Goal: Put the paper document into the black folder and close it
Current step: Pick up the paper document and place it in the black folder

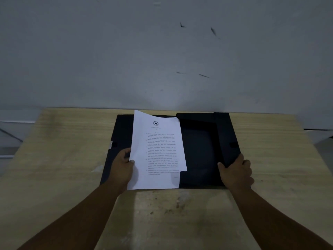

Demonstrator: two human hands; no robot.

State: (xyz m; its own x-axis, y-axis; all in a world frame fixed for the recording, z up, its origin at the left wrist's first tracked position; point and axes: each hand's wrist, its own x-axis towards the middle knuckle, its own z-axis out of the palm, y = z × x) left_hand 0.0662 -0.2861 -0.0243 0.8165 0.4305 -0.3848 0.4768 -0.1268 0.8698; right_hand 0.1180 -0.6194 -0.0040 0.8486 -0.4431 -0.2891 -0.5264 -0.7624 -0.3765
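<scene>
The black folder (201,141) lies open on the wooden table, its inner flaps standing up around the right half. A white printed paper document (156,152) with an emblem at its top sits over the folder's middle, its lower right corner tucked behind the near flap. My left hand (122,166) grips the paper's left edge, thumb on top. My right hand (236,170) holds the folder's right side flap near its front corner.
The light wooden table (63,159) ends at a grey scuffed wall (162,51) just behind the folder. A small metal clasp (110,145) shows on the folder's left edge. Bare tabletop lies on both sides and in front.
</scene>
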